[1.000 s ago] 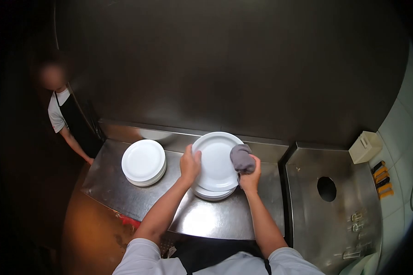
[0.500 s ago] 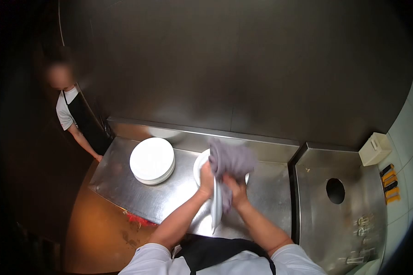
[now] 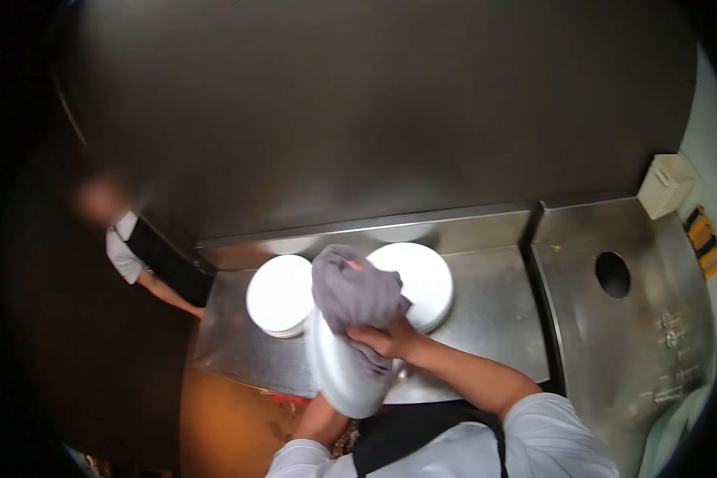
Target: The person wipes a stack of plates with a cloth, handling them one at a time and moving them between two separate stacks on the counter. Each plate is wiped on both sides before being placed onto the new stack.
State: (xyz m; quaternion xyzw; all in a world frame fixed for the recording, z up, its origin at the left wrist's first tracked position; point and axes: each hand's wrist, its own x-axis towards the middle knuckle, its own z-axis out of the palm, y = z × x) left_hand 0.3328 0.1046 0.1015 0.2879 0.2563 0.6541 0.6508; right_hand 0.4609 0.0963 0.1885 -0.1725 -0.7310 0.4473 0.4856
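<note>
A white plate [image 3: 349,389] is tilted in front of me, held by my left hand. That hand is mostly hidden behind the plate; my left forearm [image 3: 319,421] shows below it. My right hand [image 3: 381,339] grips a bunched grey-purple cloth [image 3: 354,295], which lies over the upper part of the plate. A small skin-coloured patch shows at the cloth's top, too little to tell which finger it is. Beyond my hands, one stack of white plates [image 3: 280,295] stands on the left and another white plate stack [image 3: 424,283] on the right.
The steel counter [image 3: 494,311] meets a dark wall. To the right is a steel basin [image 3: 581,350] with a round dark hole [image 3: 613,275]. A beige holder [image 3: 666,186] and yellow-black handles [image 3: 704,243] are at the far right. Another person [image 3: 159,259] stands at the left.
The plate has turned from nearly edge-on to showing its broad face, and shifted left with the cloth. My left hand has gone behind it. The view has swung, uncovering the right stack.
</note>
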